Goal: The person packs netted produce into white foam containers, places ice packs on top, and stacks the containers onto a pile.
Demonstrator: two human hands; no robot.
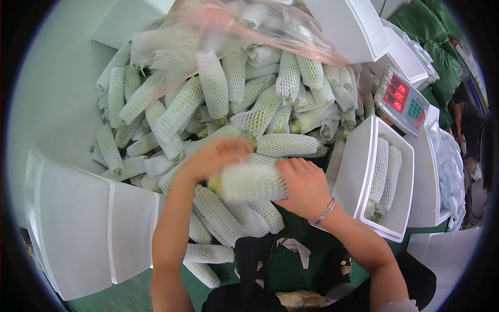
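Note:
My right hand point(306, 187), with a metal bangle at the wrist, grips one end of a pale green vegetable in a white foam net sleeve point(249, 183); it is blurred by motion. Its bare, yellowish end points left. Just above that end, my left hand point(220, 156) is blurred, its fingers bent over the pile; whether it touches the vegetable I cannot tell. Around and beyond both hands spreads a large heap of netted vegetables point(179, 109), partly under a clear and pinkish plastic sheet point(273, 35). More netted vegetables point(222, 214) lie below the hands, close to my legs.
At right, a white foam box point(351, 175) holds netted vegetables point(384, 175); a digital scale with a lit red display point(401, 99) stands behind it. White foam boxes point(89, 230) stand at left. Green sacks point(432, 50) lie at upper right. A torn paper piece point(296, 249) lies on the green floor.

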